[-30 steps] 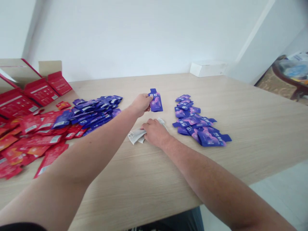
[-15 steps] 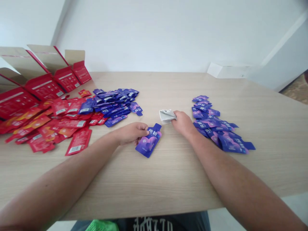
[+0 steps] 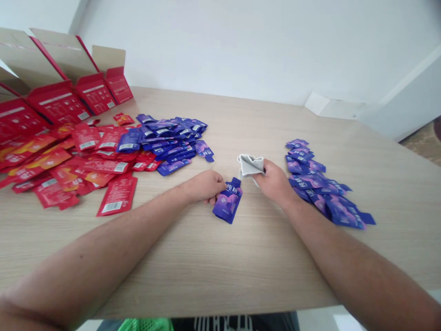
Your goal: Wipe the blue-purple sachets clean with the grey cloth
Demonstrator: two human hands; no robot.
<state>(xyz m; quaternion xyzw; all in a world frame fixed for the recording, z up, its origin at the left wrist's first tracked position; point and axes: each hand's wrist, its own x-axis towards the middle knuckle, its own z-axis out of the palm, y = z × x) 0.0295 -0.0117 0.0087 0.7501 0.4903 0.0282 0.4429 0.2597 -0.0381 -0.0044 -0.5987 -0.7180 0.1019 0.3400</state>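
My left hand (image 3: 208, 186) pinches the left edge of a purple pouch (image 3: 229, 204) with a narrow neck at its top, its printed front facing up. Folded in the grip of my right hand (image 3: 274, 179) is a white cloth (image 3: 251, 165), a little above and right of the pouch and apart from it. To the left lies a heap of purple pouches (image 3: 172, 140), and one single pouch (image 3: 204, 150) lies at that heap's right edge. Beyond my right wrist, more purple pouches (image 3: 319, 184) overlap in a slanting row.
Red and orange pouches (image 3: 86, 165) are piled at the left, touching the purple heap. Behind them stand several open red boxes (image 3: 57, 103) with raised flaps. A white box (image 3: 334, 106) sits against the wall at the back right of the wooden table (image 3: 193, 266).
The camera view has shifted somewhat. The cloth in my right hand is bunched differently, with its edge raised more. My left hand still grips the pouch, which now lies more upright in view.
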